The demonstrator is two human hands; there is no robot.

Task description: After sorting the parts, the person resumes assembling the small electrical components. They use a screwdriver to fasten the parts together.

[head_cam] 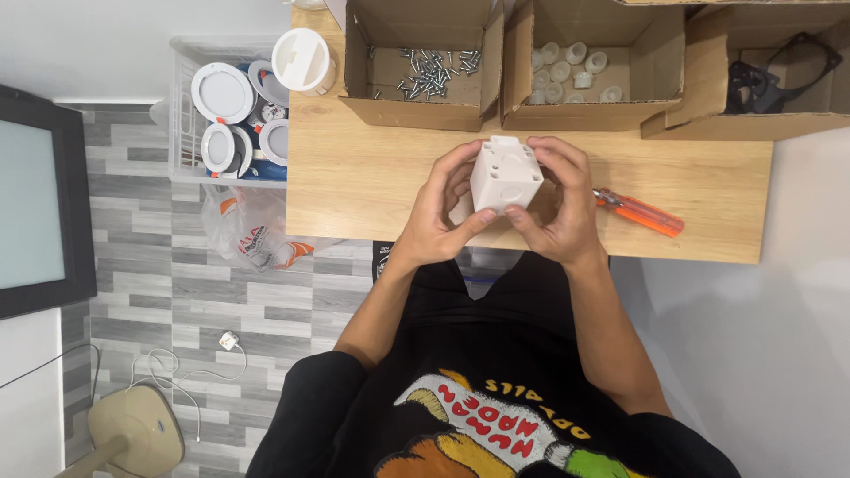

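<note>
Black fabric of the person's T-shirt [496, 372], with a bright cartoon print on it, is filling the bottom of the view, and two bare forearms are reaching up from it toward the table. Both hands are gripping a white plastic box [505, 175], roughly cube-shaped with round marks on its faces, and are holding it just above the near part of the wooden table [354, 177]. The left hand [438, 208] is wrapping around the box's left side with the thumb pressing on the lower front, while the right hand [562, 204] is closing on the right side in the same way.

An orange-handled screwdriver [639, 212] is lying on the table just beside the right hand, its handle pointing toward the table's right edge. Along the far edge three open cardboard boxes are standing in a row: the left box [425, 97] is holding loose metal screws [434, 71], the middle box [593, 106] is holding small white plastic caps [571, 71], and the right box [735, 115] is holding black parts.

Left of the table a white wire basket [181, 115] is sitting on the grey plank-pattern floor [159, 292], packed with round white ceiling lamps [221, 93]. A crumpled plastic bag [252, 235] is lying below it, and a cable with a white plug [228, 340] is trailing across the floor near a beige stand base [133, 429].
</note>
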